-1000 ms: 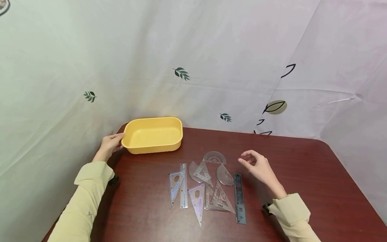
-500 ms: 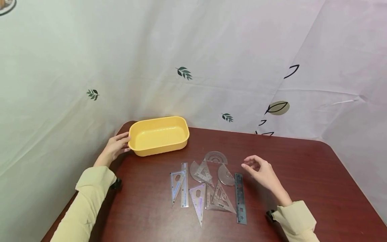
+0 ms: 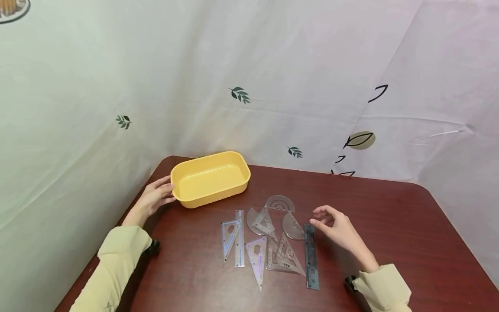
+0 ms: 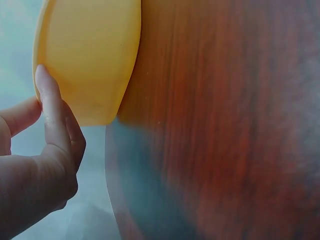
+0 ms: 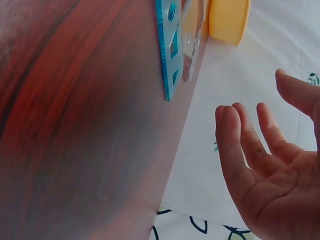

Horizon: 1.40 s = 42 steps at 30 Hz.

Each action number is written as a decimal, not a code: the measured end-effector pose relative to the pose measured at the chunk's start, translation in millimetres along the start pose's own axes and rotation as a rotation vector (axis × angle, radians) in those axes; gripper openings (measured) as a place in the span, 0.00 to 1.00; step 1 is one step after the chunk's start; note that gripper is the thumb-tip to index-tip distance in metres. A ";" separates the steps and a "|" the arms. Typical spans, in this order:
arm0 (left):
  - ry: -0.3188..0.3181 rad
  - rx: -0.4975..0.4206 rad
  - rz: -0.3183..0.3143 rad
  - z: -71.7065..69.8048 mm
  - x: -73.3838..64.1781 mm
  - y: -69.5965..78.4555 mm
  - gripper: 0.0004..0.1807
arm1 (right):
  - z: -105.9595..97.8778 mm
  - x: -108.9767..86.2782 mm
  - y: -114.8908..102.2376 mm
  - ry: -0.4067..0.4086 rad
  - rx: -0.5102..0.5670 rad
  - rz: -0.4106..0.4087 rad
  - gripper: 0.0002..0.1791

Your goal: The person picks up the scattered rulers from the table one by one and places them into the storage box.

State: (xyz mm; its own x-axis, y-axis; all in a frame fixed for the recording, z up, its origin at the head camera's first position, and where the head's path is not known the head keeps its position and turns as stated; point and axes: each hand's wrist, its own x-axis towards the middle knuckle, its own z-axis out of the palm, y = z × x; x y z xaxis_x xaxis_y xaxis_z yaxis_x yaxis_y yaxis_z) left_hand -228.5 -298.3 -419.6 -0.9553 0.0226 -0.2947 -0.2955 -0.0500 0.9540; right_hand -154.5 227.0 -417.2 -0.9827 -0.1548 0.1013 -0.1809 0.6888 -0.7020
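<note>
My left hand [image 3: 153, 197] holds the left end of a shallow yellow plastic tray [image 3: 209, 197] by its rim. In the left wrist view, fingers [image 4: 52, 110] lie along the tray's outer wall. My right hand [image 3: 339, 227] hovers by the far end of a dark bluish ruler [image 3: 311, 260], fingers loosely bent with nothing in them. Left of that ruler lie clear protractors [image 3: 280, 203], overlapping clear set squares [image 3: 290, 260], a purple-marked set square [image 3: 257, 260], a blue-marked set square [image 3: 230, 236] and a clear straight ruler [image 3: 239, 242].
The brown wooden table [image 3: 374, 208] has rounded far corners. A pale cloth backdrop [image 3: 265, 65] with leaf prints hangs close behind it and along its sides. The tray stands at the far left, near the cloth.
The yellow tray has shifted right and turned slightly, its left end coming nearer, with my left hand moving along. My right hand has moved slightly nearer to me. The drawing tools have stayed in place.
</note>
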 end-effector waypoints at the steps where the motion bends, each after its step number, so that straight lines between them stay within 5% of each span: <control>1: -0.004 0.002 0.005 0.9 -1.3 -1.1 0.41 | 0.2 -0.4 -0.3 -0.009 -0.001 0.005 0.17; 24: -0.004 -0.002 0.025 39.1 -28.3 -14.1 0.43 | 6.0 -10.4 1.2 -0.225 0.025 0.024 0.31; 42: 0.028 -0.074 0.025 57.4 -43.6 -18.8 0.43 | 13.2 -3.9 1.7 -0.216 -0.128 0.124 0.35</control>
State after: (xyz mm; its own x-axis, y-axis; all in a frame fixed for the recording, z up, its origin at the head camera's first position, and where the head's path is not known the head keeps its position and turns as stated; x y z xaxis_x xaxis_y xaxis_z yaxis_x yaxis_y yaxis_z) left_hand -180.9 -241.0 -421.6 -0.9618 -0.0079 -0.2735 -0.2705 -0.1238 0.9547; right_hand -150.4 219.4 -428.1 -0.9690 -0.2021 -0.1422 -0.0769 0.7937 -0.6035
